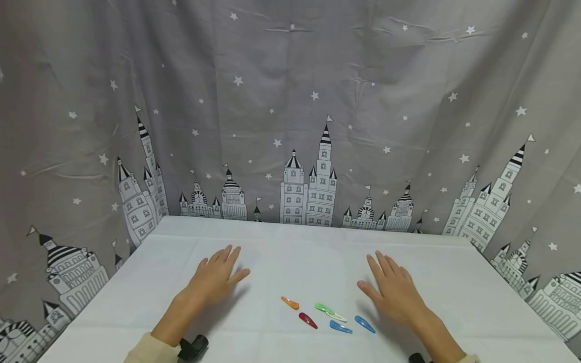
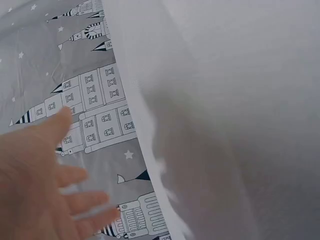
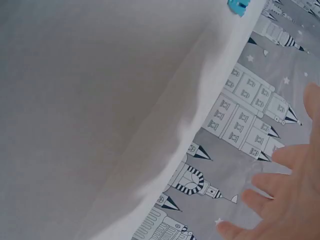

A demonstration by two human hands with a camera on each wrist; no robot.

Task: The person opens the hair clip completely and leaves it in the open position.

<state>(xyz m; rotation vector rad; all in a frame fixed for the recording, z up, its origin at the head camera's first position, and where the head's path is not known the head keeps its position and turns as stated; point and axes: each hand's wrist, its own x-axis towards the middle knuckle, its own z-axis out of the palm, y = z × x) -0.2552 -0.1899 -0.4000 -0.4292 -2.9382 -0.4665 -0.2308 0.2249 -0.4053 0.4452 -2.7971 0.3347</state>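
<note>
Several snap hair clips lie on the white-covered table between my hands in the head view. An orange clip (image 1: 290, 303) and a red clip (image 1: 308, 320) are nearest my left hand (image 1: 217, 277), which holds nothing. Its fingers are straight and the thumb points toward the middle. A green clip (image 1: 324, 308) lies against a pale clip (image 1: 337, 316). To their right are a blue clip (image 1: 340, 327) and another blue clip (image 1: 365, 324), the one closest to my right hand (image 1: 394, 292). That hand is also bare, fingers extended and thumb apart, with a shadow beneath it.
The white table cover (image 1: 272, 262) reaches back to a grey curtain (image 1: 254, 116) printed with castles and stars. A dark strap mount (image 1: 193, 348) sits at my left wrist. In the right wrist view, a small teal piece (image 3: 239, 6) shows at the top edge.
</note>
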